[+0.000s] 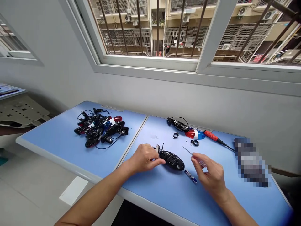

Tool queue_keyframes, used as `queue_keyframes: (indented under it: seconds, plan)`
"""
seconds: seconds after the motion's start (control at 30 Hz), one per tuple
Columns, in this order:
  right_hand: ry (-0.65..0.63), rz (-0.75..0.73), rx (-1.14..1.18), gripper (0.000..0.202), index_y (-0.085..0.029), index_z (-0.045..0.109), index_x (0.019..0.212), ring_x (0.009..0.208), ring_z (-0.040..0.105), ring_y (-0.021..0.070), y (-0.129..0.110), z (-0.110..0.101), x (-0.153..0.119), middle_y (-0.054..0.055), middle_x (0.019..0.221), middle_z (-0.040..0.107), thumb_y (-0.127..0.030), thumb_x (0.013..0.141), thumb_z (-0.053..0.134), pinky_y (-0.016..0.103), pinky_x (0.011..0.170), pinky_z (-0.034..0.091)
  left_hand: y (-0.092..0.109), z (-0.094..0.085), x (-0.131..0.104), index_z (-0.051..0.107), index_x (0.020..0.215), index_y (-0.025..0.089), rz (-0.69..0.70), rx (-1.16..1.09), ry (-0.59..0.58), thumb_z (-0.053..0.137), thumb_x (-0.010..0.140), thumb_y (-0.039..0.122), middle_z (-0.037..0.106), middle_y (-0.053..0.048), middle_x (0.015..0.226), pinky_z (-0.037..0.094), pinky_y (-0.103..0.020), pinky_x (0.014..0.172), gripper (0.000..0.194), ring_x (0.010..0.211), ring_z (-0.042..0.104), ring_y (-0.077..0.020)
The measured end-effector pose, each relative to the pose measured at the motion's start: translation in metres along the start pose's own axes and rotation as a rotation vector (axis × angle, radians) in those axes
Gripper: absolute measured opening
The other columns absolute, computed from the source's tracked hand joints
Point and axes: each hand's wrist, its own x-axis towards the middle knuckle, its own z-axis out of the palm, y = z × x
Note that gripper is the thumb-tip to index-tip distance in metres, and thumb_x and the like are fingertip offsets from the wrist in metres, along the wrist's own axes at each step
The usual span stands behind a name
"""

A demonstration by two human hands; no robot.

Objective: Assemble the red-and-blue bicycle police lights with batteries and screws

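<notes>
A black oval device (172, 160) with a slotted round grille lies on the blue table, a short black cable at its left end. My left hand (148, 157) is closed on that left end, around a small bracket-like part. Between the fingers of my right hand (209, 169) is a small screwdriver (199, 161) with a clear reddish handle, its thin shaft pointing up and left above the table. A blue battery (190, 176) lies between the device and my right hand.
Many black devices with cables (101, 128) are heaped on the left table. Behind my hands lie another black device (180, 125), a red and blue lens (195, 134), two black clamps (195, 142) and a red-handled soldering iron (211, 135). A blurred object (250, 161) sits far right.
</notes>
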Motion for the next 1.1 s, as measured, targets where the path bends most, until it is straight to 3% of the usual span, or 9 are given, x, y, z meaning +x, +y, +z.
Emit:
queue_keyframes:
  seconds: [0.07,0.17,0.3,0.4,0.53,0.63,0.83,0.97,1.1]
  plan:
    - [-0.047,-0.002,0.043,0.023,-0.021,0.060,0.111,0.072,0.072,0.0161,-0.004,0.004,-0.004,0.006,0.087,0.075,-0.012,0.091,0.057,0.025,0.063,0.060,0.005,0.008,-0.003,0.069,0.063,0.020,-0.056,0.054,-0.119,0.057,0.092,0.051,0.065,-0.002,0.053,0.035,-0.026,0.053,0.045,0.050,0.059,-0.0154]
    - [-0.100,-0.011,0.094,0.034,-0.021,0.058,0.122,0.095,0.073,0.0203,-0.010,0.012,-0.011,0.009,0.105,0.074,-0.008,0.092,0.050,0.030,0.079,0.062,0.014,0.016,-0.005,0.075,0.082,0.022,-0.230,0.122,-0.198,0.060,0.088,0.056,0.070,-0.003,0.059,0.035,-0.026,0.053,0.038,0.056,0.065,-0.0209]
    - [-0.115,-0.029,0.153,0.036,-0.020,0.056,0.125,0.097,0.073,0.0198,-0.021,0.021,-0.017,0.010,0.106,0.074,-0.006,0.093,0.047,0.030,0.081,0.063,0.029,0.014,0.001,0.070,0.111,0.024,-0.423,0.050,-0.278,0.061,0.087,0.058,0.073,-0.001,0.065,0.040,-0.027,0.057,0.042,0.062,0.069,-0.0223]
    - [-0.121,-0.063,0.201,0.032,-0.018,0.055,0.123,0.097,0.072,0.0197,-0.031,0.024,-0.019,0.010,0.102,0.074,-0.008,0.094,0.047,0.029,0.078,0.063,0.038,0.010,0.007,0.057,0.131,0.027,-0.493,-0.041,-0.323,0.063,0.086,0.055,0.075,0.000,0.084,0.045,-0.028,0.064,0.054,0.069,0.068,-0.0204]
    - [-0.141,-0.092,0.273,0.028,-0.018,0.053,0.120,0.085,0.073,0.0179,-0.041,0.020,-0.019,0.008,0.093,0.073,-0.010,0.094,0.046,0.028,0.070,0.061,0.043,0.011,0.013,0.044,0.141,0.027,-0.461,-0.091,-0.380,0.071,0.078,0.054,0.067,-0.006,0.116,0.049,-0.031,0.073,0.073,0.091,0.066,-0.0249]
    - [-0.120,-0.064,0.303,0.024,-0.019,0.054,0.116,0.072,0.071,0.0156,-0.038,0.011,-0.016,0.006,0.086,0.073,-0.012,0.094,0.048,0.026,0.062,0.058,0.041,0.013,0.016,0.044,0.138,0.027,-0.410,-0.158,-0.399,0.071,0.078,0.045,0.059,-0.007,0.127,0.051,-0.035,0.082,0.069,0.106,0.062,-0.0274]
    - [-0.003,0.229,0.141,0.010,-0.022,0.057,0.098,0.058,0.063,0.0117,-0.001,-0.017,0.000,0.000,0.076,0.070,-0.017,0.092,0.052,0.024,0.056,0.048,0.034,0.002,0.030,0.035,0.143,0.029,-0.269,-0.237,-0.518,0.053,0.076,0.012,0.049,-0.006,0.141,0.045,-0.039,0.101,0.071,0.127,0.050,-0.0271]
    - [-0.376,0.348,0.034,0.007,-0.023,0.059,0.084,0.057,0.058,0.0122,0.011,-0.031,0.012,-0.002,0.071,0.067,-0.022,0.088,0.053,0.026,0.057,0.040,0.028,-0.010,0.043,0.039,0.141,0.026,-0.246,-0.153,-0.625,0.044,0.073,0.004,0.050,-0.008,0.139,0.046,-0.042,0.100,0.072,0.126,0.050,-0.0286]
    - [-0.726,0.408,-0.074,0.006,-0.024,0.059,0.089,0.074,0.062,0.0175,0.005,-0.035,0.013,0.000,0.084,0.069,-0.025,0.087,0.054,0.029,0.064,0.038,0.025,-0.011,0.046,0.044,0.137,0.024,-0.225,-0.139,-0.617,0.041,0.074,0.002,0.056,-0.007,0.133,0.045,-0.042,0.100,0.067,0.120,0.054,-0.0270]
